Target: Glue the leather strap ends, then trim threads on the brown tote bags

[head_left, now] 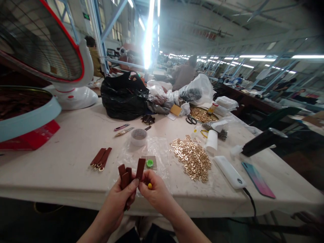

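My left hand [124, 192] is closed round several brown leather straps [125, 179], their ends standing up above the fingers. One more brown strap [140, 168] rises between the two hands, its lower end pinched at the fingertips. My right hand [155, 189] meets the left there, with a small yellow thing [150, 186] showing among its curled fingers; its kind is hidden. To the left lie finished-looking brown straps with gold rings [100, 158]. A heap of gold D-rings [192, 158] spreads to the right. Just beyond the hands sits a green round cap [150, 163] on a small plate.
A tape roll [139, 137] rests on clear plastic, near thread snips [121, 127]. Farther back are a black bag [125, 98], scissors [191, 120] and a tray of gold pieces [202, 115]. A white power bank [230, 172] and phone [258, 179] lie right; a fan [71, 96] stands left.
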Demonstrator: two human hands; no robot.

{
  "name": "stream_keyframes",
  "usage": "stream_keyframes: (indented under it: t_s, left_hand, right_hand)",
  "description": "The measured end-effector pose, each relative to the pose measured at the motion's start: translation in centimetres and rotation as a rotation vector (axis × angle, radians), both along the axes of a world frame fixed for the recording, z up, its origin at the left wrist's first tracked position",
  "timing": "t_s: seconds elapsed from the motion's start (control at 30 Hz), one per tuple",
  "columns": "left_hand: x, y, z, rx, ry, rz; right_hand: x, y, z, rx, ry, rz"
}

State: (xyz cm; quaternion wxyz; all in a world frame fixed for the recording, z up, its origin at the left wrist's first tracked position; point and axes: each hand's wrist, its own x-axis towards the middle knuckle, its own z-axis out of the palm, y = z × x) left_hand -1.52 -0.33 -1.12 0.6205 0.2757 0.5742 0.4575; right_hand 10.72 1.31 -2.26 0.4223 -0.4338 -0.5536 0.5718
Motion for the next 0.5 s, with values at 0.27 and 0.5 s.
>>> stream_keyframes:
  t_s: [0.27,0.5]
  left_hand:
    - [-0.9,0.9,0.7,0.189,0.019,-0.151]
    - [0.4,-0.2,0.6,0.045,0.04,0.03]
  right_hand:
    - [0.9,-0.3,0.0,0.029,-0.138,0.026]
    - [0.3,-1.1,0.1,-0.008,0.048,-0.011]
